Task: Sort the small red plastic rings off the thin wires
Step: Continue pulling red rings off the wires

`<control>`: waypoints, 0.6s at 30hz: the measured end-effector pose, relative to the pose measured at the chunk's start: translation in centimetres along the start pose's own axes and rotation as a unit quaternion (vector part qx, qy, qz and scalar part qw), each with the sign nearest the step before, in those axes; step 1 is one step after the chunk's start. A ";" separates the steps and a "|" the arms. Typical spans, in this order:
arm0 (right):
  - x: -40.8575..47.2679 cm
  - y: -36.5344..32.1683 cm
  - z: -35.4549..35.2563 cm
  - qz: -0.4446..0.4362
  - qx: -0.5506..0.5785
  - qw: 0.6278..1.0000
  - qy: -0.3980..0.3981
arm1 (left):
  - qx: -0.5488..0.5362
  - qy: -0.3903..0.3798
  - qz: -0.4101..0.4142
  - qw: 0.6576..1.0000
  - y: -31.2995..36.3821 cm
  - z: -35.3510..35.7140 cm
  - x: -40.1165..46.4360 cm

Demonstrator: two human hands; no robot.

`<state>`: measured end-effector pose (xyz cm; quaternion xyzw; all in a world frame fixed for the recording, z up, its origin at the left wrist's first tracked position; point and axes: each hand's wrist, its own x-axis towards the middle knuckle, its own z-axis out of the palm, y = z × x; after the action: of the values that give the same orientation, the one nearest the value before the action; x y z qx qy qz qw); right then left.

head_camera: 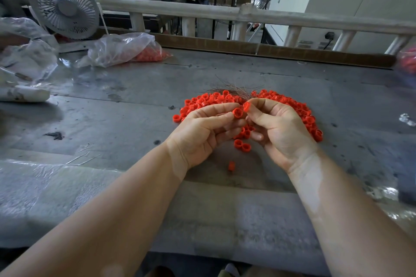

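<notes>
A person's left hand point(202, 132) and right hand point(279, 128) meet above a grey counter point(135, 101), each pinching one small red ring. The left fingers point(216, 117) curl narrowly round a red ring point(238, 112); the right fingers point(258, 105) pinch a second ring point(247, 106), the two rings just beside each other. Beyond and beneath the fingers spreads a pile of red rings point(299, 110), with a bundle of thin wires point(234, 89) lying at its far edge, just past the fingertips. Two loose rings point(242, 145) sit below the palms, and a single ring point(231, 166) lies nearer the wrists. Far left of the fingers, a clear plastic bag point(121, 49) holds more red pieces beside a white fan point(64, 7).
</notes>
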<state>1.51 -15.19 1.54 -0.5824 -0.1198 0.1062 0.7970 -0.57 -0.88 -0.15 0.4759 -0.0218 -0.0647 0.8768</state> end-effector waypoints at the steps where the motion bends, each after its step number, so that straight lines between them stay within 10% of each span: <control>1: 0.0 0.0 0.0 -0.009 -0.012 1.000 -0.001 | 0.001 0.001 0.000 1.000 0.0 0.0 0.0; 18: 0.1 0.1 -0.2 -0.008 -0.033 0.999 -0.006 | 0.018 0.006 0.010 1.000 0.1 0.2 -0.1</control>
<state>1.72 -15.34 1.41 -0.6064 -0.1329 0.0991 0.7777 -0.66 -1.01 0.04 0.4918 -0.0225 -0.0529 0.8688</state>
